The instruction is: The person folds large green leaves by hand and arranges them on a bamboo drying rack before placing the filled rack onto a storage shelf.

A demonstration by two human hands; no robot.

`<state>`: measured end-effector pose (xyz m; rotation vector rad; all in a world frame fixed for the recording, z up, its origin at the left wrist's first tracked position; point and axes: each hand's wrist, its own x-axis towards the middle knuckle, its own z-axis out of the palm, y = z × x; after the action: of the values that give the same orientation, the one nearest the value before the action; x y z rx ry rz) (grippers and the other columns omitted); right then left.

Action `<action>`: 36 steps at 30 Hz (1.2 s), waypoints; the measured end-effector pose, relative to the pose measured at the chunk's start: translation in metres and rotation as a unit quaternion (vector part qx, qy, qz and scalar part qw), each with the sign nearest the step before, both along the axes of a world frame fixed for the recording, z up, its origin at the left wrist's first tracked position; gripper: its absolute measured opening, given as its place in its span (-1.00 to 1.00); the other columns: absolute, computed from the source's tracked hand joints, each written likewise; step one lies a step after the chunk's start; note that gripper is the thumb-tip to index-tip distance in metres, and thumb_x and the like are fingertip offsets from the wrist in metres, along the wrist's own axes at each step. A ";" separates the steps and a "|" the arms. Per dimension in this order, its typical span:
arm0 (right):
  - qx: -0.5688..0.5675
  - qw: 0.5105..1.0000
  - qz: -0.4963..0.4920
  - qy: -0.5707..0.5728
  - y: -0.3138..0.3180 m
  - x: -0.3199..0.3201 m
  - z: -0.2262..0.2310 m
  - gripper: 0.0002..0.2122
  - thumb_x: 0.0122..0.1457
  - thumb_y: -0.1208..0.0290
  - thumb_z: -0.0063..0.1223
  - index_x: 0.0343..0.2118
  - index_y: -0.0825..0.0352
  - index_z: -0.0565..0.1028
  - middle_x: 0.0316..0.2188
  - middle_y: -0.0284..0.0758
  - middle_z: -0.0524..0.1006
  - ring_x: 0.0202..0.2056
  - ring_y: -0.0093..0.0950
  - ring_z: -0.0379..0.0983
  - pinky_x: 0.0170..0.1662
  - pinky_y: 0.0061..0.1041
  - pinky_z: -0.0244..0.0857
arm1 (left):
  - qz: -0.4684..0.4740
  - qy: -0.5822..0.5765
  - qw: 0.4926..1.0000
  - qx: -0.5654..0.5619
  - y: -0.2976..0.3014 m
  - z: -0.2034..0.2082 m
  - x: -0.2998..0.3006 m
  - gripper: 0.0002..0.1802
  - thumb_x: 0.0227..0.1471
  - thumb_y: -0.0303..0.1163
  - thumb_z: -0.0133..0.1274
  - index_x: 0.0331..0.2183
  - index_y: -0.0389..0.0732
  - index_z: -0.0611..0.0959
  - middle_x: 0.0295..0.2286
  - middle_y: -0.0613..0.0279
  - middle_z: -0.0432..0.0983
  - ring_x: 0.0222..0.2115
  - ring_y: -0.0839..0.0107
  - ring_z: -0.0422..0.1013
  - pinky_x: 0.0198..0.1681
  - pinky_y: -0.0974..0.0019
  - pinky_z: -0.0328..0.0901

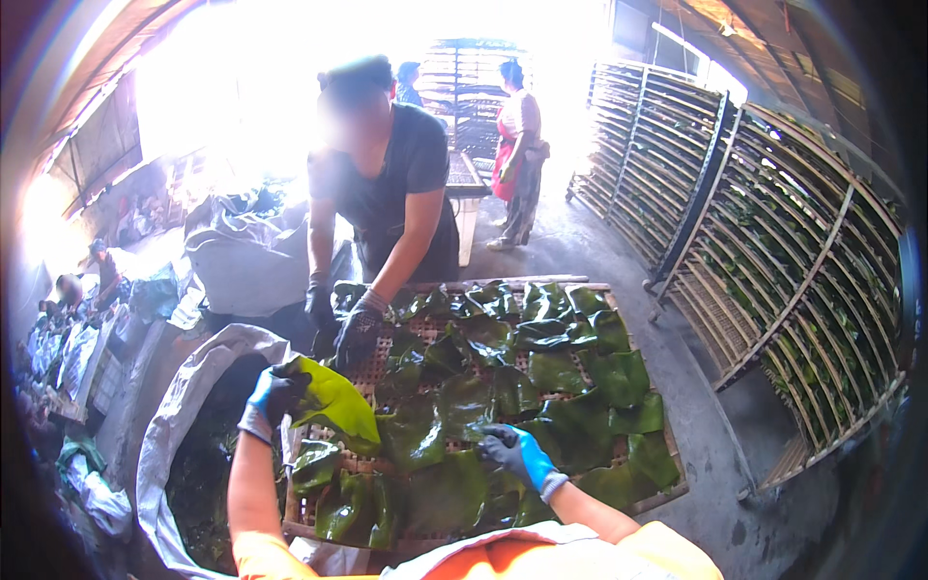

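My left hand, in a dark glove with a blue and grey cuff, is closed on the edge of a bright green kelp sheet. The sheet hangs over the left side of a woven rack, lit through from behind. Glossy dark green kelp pieces lie spread across that rack, some overlapping. Low over the kelp at the middle right, my right hand, in a blue and black glove, has its fingers stretched to the left. Whether its fingertips touch the kelp I cannot make out.
A large white sack of dark kelp stands open at the rack's left. Opposite me a person in dark gloves leans over the rack's far left corner. Tall slatted racks line the right. Another person stands farther back.
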<state>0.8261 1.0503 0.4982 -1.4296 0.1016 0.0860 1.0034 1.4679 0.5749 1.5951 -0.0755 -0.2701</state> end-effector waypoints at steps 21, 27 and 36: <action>-0.061 0.962 0.101 -0.248 -0.005 0.036 0.030 -0.54 0.21 0.26 -0.09 0.11 0.38 0.18 0.01 -0.35 0.33 0.04 -0.50 0.24 0.16 -0.46 0.04 | -0.199 0.037 0.863 -0.464 -0.162 0.025 -0.133 -0.55 0.18 -0.28 -0.25 0.07 -0.22 0.29 -0.01 0.06 0.31 0.01 0.11 0.28 0.01 -0.18 0.22; 0.221 0.959 0.124 -0.129 0.012 0.007 0.040 -0.49 0.26 0.27 -0.19 0.19 0.37 0.04 0.13 -0.26 0.21 0.14 -0.47 0.12 0.21 -0.46 -0.06 | -0.234 0.235 0.784 -0.525 -0.191 -0.012 -0.131 -0.54 0.14 -0.33 -0.17 0.07 -0.24 0.30 0.03 0.13 0.28 0.05 0.15 0.23 0.04 -0.19 0.19; 0.668 0.675 0.312 0.031 -0.006 0.039 -0.017 -0.52 0.27 0.24 -0.28 0.20 0.32 0.06 0.12 -0.31 0.23 0.09 -0.43 0.20 0.18 -0.40 0.05 | -0.221 0.043 0.812 -0.539 -0.206 -0.014 -0.152 -0.46 0.10 -0.24 -0.12 0.10 -0.14 0.27 0.08 0.12 0.20 0.03 0.09 0.25 0.05 -0.22 0.14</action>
<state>0.8652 1.0442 0.4812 0.0977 -0.3590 0.6405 0.8515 1.2620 0.5610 0.4002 -0.4534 -0.5400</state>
